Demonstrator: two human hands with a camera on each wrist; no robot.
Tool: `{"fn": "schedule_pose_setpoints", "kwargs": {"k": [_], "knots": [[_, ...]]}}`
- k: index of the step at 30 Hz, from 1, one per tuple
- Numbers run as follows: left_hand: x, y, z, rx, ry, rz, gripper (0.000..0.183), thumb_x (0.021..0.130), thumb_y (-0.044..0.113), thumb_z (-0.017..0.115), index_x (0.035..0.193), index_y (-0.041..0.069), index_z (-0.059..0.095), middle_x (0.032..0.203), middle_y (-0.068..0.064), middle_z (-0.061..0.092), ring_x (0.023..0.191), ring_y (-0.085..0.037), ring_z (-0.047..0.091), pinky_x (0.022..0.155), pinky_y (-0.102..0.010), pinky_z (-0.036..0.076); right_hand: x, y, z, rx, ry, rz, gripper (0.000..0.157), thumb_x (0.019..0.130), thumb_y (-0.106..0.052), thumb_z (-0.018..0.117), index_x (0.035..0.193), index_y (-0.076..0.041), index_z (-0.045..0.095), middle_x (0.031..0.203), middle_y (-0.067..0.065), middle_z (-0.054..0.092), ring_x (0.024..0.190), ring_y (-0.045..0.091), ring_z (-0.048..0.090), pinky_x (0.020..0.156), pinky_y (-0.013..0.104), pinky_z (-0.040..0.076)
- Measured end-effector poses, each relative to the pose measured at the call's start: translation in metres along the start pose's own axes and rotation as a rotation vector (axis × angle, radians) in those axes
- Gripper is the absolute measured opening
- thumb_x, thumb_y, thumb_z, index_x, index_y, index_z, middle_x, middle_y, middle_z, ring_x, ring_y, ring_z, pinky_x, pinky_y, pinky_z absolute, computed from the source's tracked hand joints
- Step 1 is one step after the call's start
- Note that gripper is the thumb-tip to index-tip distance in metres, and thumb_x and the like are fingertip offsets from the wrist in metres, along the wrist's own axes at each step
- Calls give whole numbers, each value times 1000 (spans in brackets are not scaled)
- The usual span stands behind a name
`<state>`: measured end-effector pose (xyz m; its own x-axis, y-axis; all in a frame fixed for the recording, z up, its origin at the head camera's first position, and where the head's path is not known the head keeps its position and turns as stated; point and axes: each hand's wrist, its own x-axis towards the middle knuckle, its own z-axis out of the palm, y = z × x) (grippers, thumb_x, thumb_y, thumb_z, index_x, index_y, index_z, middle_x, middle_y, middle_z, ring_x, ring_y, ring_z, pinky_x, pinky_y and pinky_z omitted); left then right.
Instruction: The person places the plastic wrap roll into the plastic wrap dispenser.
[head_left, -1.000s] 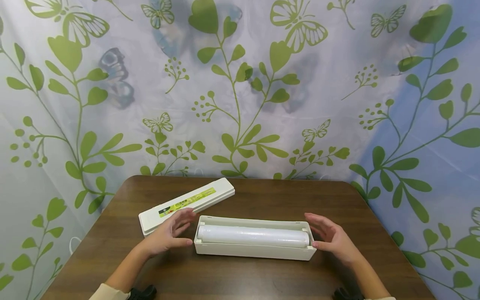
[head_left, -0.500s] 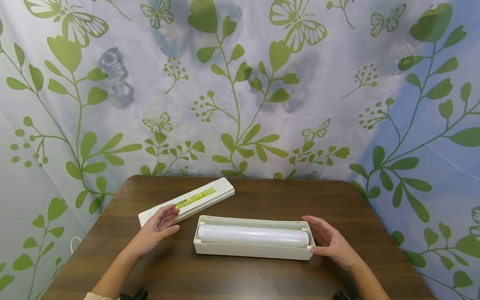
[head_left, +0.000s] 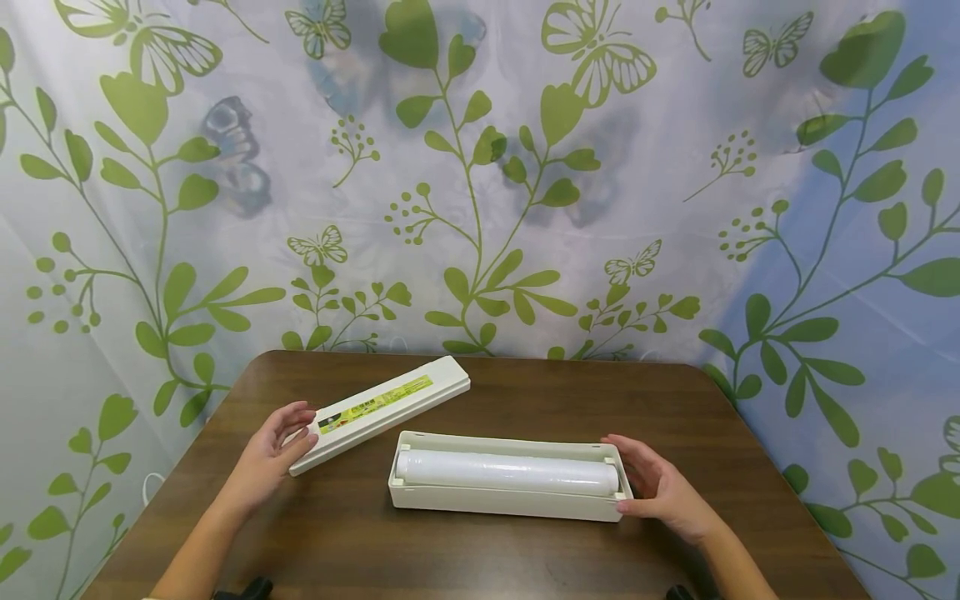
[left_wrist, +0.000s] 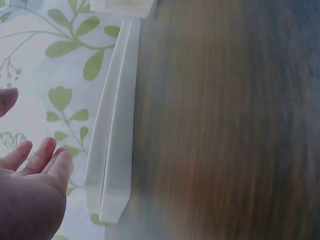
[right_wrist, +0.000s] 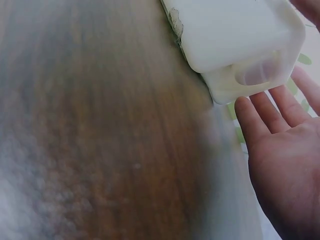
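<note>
A white cling film box (head_left: 502,504) sits on the table with a roll of cling film (head_left: 510,472) inside. My right hand (head_left: 663,492) is at its right end, thumb at the front corner and fingers at the back corner. In the right wrist view, those fingers (right_wrist: 252,120) stretch nearly straight up to the box's end, which has a rounded opening. My left hand (head_left: 266,462) holds nothing, its fingers loosely bent beside the left end of the long white lid (head_left: 420,403). That lid, bearing a yellow-green label, lies slanted behind and left of the box.
Brown wood-grain table (head_left: 540,558) spreads under everything, its back edge close to a curtain (head_left: 480,208) printed with green leaves and butterflies. A gap of bare wood separates lid and box.
My left hand has moved left, from beside the box's left end, across the lid to the lid's left end. The right hand has shifted slightly left onto the box's end. Box and lid stay put.
</note>
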<state>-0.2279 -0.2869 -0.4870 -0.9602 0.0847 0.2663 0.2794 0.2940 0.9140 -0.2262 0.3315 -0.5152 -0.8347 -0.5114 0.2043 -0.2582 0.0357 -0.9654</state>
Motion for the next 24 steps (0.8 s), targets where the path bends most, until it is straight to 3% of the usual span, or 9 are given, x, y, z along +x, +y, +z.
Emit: {"fn": "schedule_pose_setpoints", "kwargs": {"k": [3,6,10,17,21,24], "knots": [[-1,-1,-6,43,41,5,57,101,14,65,147,-6,38,134,-16,55,121,7,53,96,-3,44,0,1,0,-13,0,10,88,83,9,74,157,4,27,160,34,28,144,6,44,112,12,37],[-1,-2,-11,85,73,1,55,102,15,65,146,-5,39,129,3,57,119,8,53,95,-3,43,0,2,-1,-16,0,24,88,83,8,74,158,3,26,161,33,28,144,3,44,111,12,37],[-1,-4,-17,129,92,-34,57,102,19,65,148,-3,39,127,8,57,116,13,51,92,-1,42,-1,1,-1,-23,-1,37,91,82,7,75,158,2,25,161,26,32,142,3,44,110,12,38],[1,-9,-27,156,99,-86,62,101,19,67,149,-6,37,140,-27,52,111,21,47,94,0,41,0,0,1,8,-39,-5,93,82,10,74,156,11,18,158,21,39,135,6,50,107,17,45],[2,-13,-31,162,97,-124,67,100,22,69,149,-7,35,144,-31,48,109,23,45,93,1,40,0,0,1,25,-52,-15,93,83,11,74,156,13,16,158,20,39,134,5,51,107,18,46],[4,-15,-30,174,92,-167,70,99,25,71,150,-7,35,145,-30,46,118,5,55,94,0,41,0,2,-1,31,-51,-13,93,83,11,73,156,13,16,157,21,39,133,5,52,107,18,47]]}}
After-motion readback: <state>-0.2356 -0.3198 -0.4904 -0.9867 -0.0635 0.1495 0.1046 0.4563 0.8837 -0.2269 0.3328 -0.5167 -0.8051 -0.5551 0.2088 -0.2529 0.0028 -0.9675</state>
